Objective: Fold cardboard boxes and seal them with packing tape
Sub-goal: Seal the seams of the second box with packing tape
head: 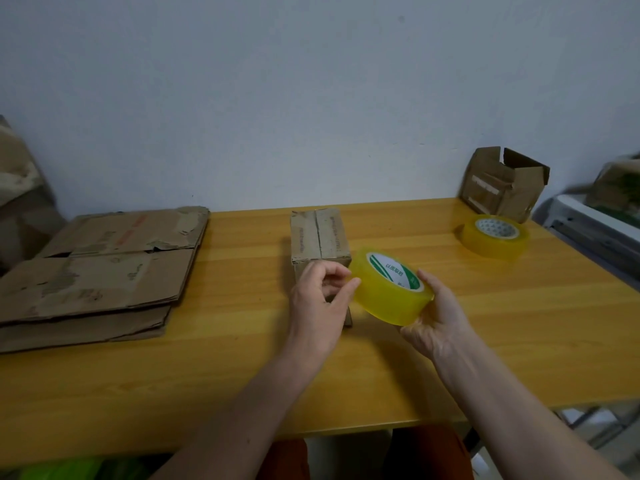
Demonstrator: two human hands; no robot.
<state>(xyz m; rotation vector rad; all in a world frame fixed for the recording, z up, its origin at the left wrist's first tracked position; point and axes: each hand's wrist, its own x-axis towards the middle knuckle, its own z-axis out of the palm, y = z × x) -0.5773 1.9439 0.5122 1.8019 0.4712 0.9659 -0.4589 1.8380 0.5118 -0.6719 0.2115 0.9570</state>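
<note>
You have one view only, a wide-angle camera worn on your head, looking forward and down across the wooden table [519, 341] toward the pale wall [311, 98] behind it. It sits close to the work: your left hand [318, 299] and right hand [436, 317] reach in from the bottom edge and meet near the centre of the frame, while the table's near edge runs along the bottom. The wide lens bends the far table edge and blurs the side margins; no second view overlaps this one.
</note>
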